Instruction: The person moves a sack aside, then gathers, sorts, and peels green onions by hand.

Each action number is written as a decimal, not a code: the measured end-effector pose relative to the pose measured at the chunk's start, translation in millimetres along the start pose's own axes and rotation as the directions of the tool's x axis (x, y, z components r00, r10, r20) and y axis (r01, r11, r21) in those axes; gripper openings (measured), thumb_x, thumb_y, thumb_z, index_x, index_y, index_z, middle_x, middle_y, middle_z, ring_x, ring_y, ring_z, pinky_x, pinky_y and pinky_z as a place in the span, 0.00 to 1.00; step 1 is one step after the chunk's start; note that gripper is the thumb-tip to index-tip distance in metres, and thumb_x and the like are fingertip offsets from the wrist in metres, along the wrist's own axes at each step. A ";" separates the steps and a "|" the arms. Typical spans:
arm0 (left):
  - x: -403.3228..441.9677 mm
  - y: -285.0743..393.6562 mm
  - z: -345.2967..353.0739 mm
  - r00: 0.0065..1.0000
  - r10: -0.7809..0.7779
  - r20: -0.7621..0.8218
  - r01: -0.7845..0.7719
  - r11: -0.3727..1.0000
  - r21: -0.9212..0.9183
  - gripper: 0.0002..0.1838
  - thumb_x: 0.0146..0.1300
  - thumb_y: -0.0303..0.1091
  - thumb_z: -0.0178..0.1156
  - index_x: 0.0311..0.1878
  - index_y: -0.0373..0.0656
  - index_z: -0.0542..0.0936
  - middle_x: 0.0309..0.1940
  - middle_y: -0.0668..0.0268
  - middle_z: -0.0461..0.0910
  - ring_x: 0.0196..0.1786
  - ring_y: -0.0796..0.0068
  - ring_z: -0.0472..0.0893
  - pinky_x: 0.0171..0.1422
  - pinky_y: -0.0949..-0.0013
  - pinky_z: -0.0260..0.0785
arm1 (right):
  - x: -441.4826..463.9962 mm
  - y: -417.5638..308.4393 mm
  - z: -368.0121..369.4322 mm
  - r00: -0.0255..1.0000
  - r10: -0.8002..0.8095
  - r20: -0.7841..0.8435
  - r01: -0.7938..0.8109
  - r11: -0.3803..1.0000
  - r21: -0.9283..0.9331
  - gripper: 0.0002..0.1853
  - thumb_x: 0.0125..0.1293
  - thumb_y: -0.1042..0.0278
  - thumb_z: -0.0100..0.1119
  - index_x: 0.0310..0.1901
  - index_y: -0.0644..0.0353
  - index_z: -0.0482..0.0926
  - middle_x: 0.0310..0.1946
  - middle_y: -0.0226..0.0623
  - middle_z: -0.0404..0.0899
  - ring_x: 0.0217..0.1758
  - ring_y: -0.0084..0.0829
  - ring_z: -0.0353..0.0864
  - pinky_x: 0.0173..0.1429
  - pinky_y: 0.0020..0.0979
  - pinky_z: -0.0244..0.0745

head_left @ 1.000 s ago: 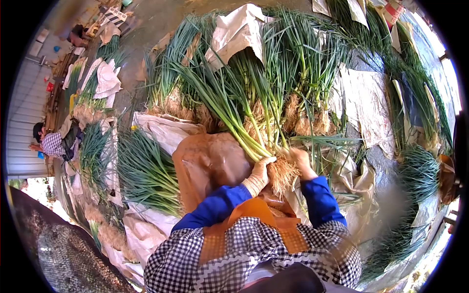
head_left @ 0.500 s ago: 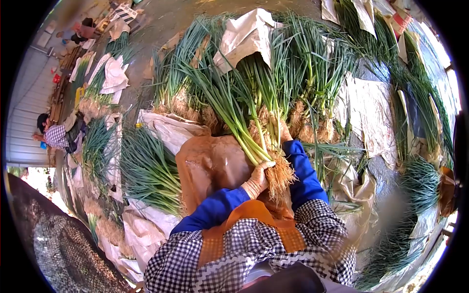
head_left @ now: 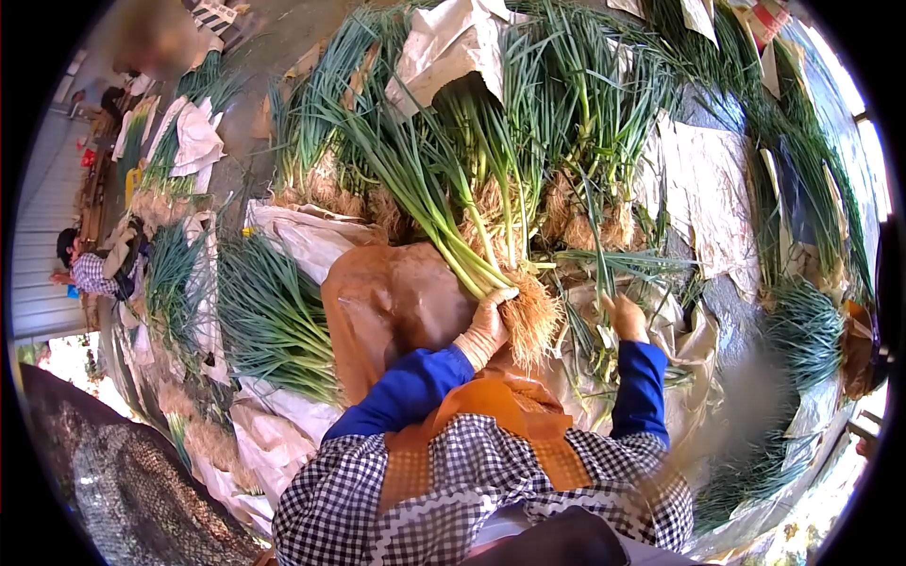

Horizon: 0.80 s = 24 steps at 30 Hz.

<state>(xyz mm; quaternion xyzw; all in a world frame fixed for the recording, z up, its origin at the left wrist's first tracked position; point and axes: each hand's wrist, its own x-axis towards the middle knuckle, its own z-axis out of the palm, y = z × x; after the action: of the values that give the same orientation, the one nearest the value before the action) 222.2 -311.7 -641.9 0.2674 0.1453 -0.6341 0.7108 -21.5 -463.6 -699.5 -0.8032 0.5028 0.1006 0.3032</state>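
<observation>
A bunch of long green onions (head_left: 451,247) lies slanted over my lap, its leaves pointing up and left. My left hand (head_left: 488,330) is wrapped round the white stalks, just beside the shaggy tan roots (head_left: 533,325). To the right, apart from the bunch, my right hand (head_left: 625,317) has its fingers closed near some thin green leaves; what it holds, if anything, is too small to make out. Beneath the bunch, a brown apron (head_left: 401,292) covers my knees.
More onions (head_left: 585,104) stand in rows ahead, partly under a pale sack (head_left: 453,47). A green pile (head_left: 269,316) lies at my left, another (head_left: 802,330) at far right. A co-worker (head_left: 94,269) sits at far left. Loose leaves and sacking (head_left: 694,344) lie at right.
My right hand went forward to the standing onions, then came back and out to the right, away from the bunch. My left hand has kept hold of the stalks.
</observation>
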 end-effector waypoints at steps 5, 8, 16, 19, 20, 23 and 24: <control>2.1 -1.5 -2.0 0.997 -0.025 -0.073 0.032 0.995 0.093 0.14 0.49 0.24 0.55 0.42 0.41 0.74 0.36 0.66 0.75 0.40 0.69 0.75 0.51 0.66 0.70 | 48.0 -139.4 14.9 0.950 -0.304 -0.073 0.255 0.617 0.744 0.29 0.58 0.52 0.53 0.57 0.61 0.66 0.39 0.45 0.76 0.42 0.46 0.75 0.50 0.37 0.70; 1.8 0.6 -11.3 0.996 -0.046 -0.079 0.052 0.996 0.078 0.15 0.49 0.25 0.55 0.43 0.39 0.73 0.37 0.63 0.76 0.42 0.67 0.76 0.51 0.64 0.70 | 75.7 -129.2 44.7 0.774 -0.625 -0.100 0.618 0.712 0.334 0.18 0.63 0.56 0.51 0.48 0.61 0.75 0.35 0.41 0.79 0.36 0.30 0.78 0.41 0.28 0.71; -6.2 7.4 -3.9 0.985 -0.139 -0.103 0.139 0.990 -0.005 0.18 0.54 0.33 0.50 0.45 0.33 0.73 0.37 0.55 0.78 0.40 0.60 0.78 0.50 0.62 0.72 | 7.7 -168.0 2.4 0.957 -0.257 -0.135 0.252 0.501 0.828 0.17 0.64 0.55 0.51 0.32 0.62 0.79 0.17 0.28 0.73 0.22 0.24 0.70 0.28 0.29 0.66; -8.0 13.2 -4.1 0.978 -0.207 0.034 0.210 0.968 -0.136 0.15 0.55 0.32 0.49 0.43 0.35 0.74 0.33 0.57 0.78 0.35 0.62 0.78 0.45 0.61 0.73 | 15.7 -166.5 38.7 0.985 -0.161 -0.058 0.068 0.056 0.996 0.17 0.65 0.55 0.51 0.31 0.63 0.77 0.22 0.23 0.71 0.26 0.17 0.65 0.32 0.21 0.63; -11.4 14.8 -7.3 0.974 -0.199 0.108 0.208 0.974 -0.085 0.15 0.55 0.33 0.49 0.43 0.35 0.74 0.34 0.57 0.78 0.35 0.62 0.78 0.44 0.61 0.74 | 11.7 -172.8 34.8 0.980 -0.182 -0.076 0.066 -0.059 0.996 0.16 0.65 0.55 0.50 0.31 0.62 0.75 0.25 0.23 0.71 0.28 0.16 0.64 0.34 0.20 0.62; -12.4 14.7 -16.9 0.950 -0.278 0.143 0.300 0.939 -0.170 0.16 0.55 0.35 0.49 0.44 0.35 0.74 0.36 0.56 0.78 0.36 0.62 0.78 0.44 0.61 0.74 | 1.8 -191.9 31.6 0.988 -0.034 -0.148 0.146 -0.044 0.988 0.17 0.66 0.57 0.48 0.32 0.64 0.75 0.25 0.25 0.72 0.27 0.17 0.67 0.34 0.20 0.63; -15.5 16.7 -13.1 0.938 -0.320 0.132 0.344 0.910 -0.230 0.16 0.55 0.35 0.49 0.44 0.35 0.74 0.37 0.56 0.78 0.36 0.62 0.78 0.44 0.61 0.74 | -6.1 -200.7 20.6 0.985 0.102 -0.139 0.116 0.205 0.972 0.17 0.66 0.58 0.49 0.28 0.63 0.77 0.21 0.26 0.74 0.24 0.16 0.67 0.32 0.20 0.63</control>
<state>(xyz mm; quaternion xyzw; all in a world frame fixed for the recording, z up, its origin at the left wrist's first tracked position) 237.9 -290.6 -640.8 0.1176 0.2346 -0.7339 0.6265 152.9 -384.6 -635.6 -0.4392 0.4739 -0.3104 0.6972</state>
